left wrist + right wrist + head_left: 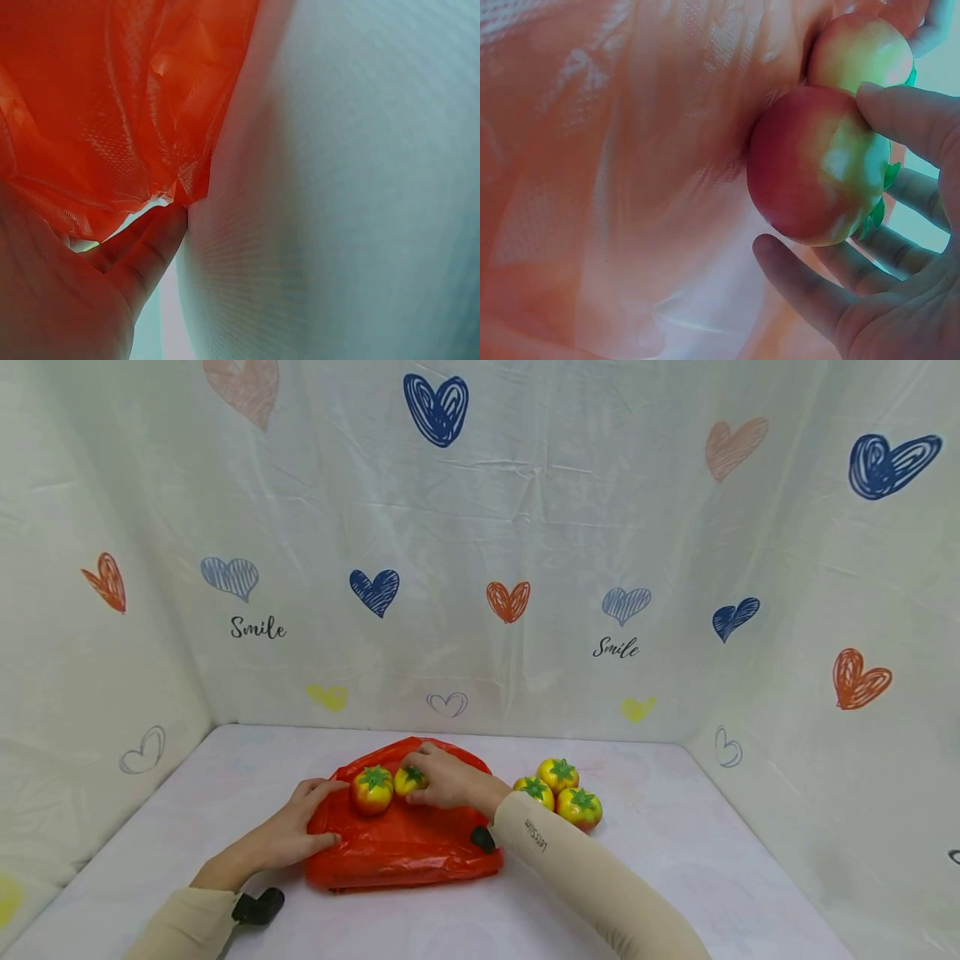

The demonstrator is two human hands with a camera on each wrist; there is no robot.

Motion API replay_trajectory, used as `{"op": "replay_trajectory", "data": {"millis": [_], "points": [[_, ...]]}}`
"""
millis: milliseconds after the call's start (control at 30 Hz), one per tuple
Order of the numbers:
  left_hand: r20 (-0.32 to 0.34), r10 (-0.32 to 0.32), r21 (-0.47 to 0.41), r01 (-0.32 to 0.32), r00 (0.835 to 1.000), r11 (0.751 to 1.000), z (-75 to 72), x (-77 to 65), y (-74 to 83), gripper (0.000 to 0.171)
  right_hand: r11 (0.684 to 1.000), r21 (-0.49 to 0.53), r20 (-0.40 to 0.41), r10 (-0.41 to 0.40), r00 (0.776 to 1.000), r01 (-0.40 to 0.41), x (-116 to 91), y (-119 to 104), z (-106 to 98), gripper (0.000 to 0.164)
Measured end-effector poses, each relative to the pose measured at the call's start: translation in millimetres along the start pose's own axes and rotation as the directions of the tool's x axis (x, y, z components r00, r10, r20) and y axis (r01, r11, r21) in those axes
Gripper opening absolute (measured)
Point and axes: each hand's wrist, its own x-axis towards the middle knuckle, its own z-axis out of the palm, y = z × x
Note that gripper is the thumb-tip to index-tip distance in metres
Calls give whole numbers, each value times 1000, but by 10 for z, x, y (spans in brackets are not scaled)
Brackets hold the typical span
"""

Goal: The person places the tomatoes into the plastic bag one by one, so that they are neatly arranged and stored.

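A red plastic bag (420, 843) lies flat on the table, wide and crinkled. Two red-and-yellow tomatoes with green star-shaped tops rest on it: the left tomato (372, 791) stands alone, while around the right tomato (817, 166) my right hand (450, 781) curls its thumb and fingers. In the right wrist view the other tomato (861, 51) shows just behind the held one. My left hand (288, 831) rests at the bag's left edge, thumb and fingers spread apart. The left wrist view shows its fingers (150, 251) extended against the bag's edge (184, 184).
To the right of the bag, three more tomatoes (558, 774) sit clustered on the white table (660, 860), partly behind my right forearm. A white curtain (540, 527) printed with hearts encloses the back and sides. Dark wrist cameras (258, 907) sit at both cuffs.
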Motion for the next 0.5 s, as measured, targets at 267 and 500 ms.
{"op": "replay_trajectory", "data": {"millis": [267,500], "points": [[2,3,2,-3,1000,1000,-4,4,-5,69,1000,-4,15,19,1000,-19,7,-4,-24,47],[13,-6,-5,7,1000,1000,-6,2,-1,71,1000,-8,12,14,1000,-14,12,3,-25,47]]}}
